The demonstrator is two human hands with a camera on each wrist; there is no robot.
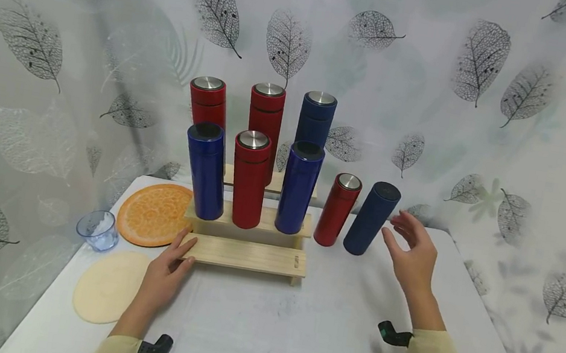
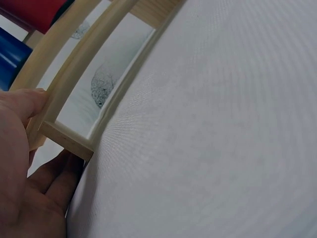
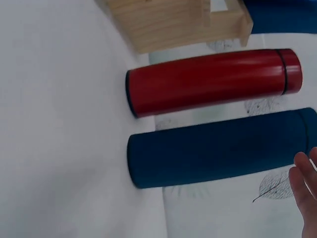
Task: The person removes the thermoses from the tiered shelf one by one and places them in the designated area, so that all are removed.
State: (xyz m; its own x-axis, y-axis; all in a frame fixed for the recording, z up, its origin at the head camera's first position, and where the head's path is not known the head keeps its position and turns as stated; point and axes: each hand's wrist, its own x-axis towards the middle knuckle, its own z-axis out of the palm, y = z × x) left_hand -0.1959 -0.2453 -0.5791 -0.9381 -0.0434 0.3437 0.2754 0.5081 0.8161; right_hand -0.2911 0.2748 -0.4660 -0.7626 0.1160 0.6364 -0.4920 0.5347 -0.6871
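A stepped wooden rack (image 1: 249, 255) stands mid-table. My left hand (image 1: 163, 280) grips the left end of its lowest step; in the left wrist view the thumb lies at the board's edge and the other fingers reach round by the leg (image 2: 67, 140). To the right of the rack, a red thermos flask (image 1: 337, 212) stands upright beside a dark blue thermos flask (image 1: 371, 220). My right hand (image 1: 414, 254) is just right of the blue flask, thumb and fingers apart, holding nothing. In the right wrist view its fingertips (image 3: 300, 159) overlap the flask's lid end.
The middle step bears a blue flask (image 1: 206, 174), a red one (image 1: 248, 186) and another blue one (image 1: 297, 194). Two red flasks and a blue one (image 1: 317, 117) stand behind. At left lie an orange-patterned round mat (image 1: 151, 215), a cream disc (image 1: 107, 287) and a glass (image 1: 99, 229).
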